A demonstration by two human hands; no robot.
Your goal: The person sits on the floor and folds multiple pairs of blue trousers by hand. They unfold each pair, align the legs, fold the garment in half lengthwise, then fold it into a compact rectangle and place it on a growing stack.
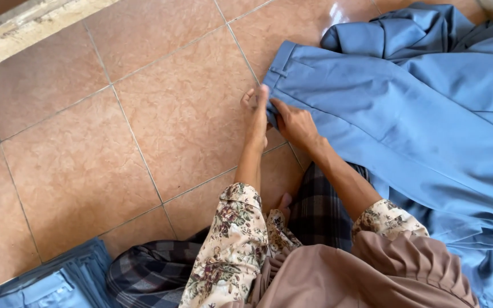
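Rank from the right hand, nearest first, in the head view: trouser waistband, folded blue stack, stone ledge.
From the right hand:
1. Waistband, at the hand, just above it.
2. Folded blue stack, bottom left on the floor.
3. Stone ledge, top left corner.

A home floor: glossy terracotta tiles (58,171), folded blue garments (58,282), a stone threshold (24,28).

Reddish-brown floor tiles (87,148) are filling the view, a pale stone ledge (24,25) is running along the top left, and a folded blue stack (58,279) is lying at the bottom left.
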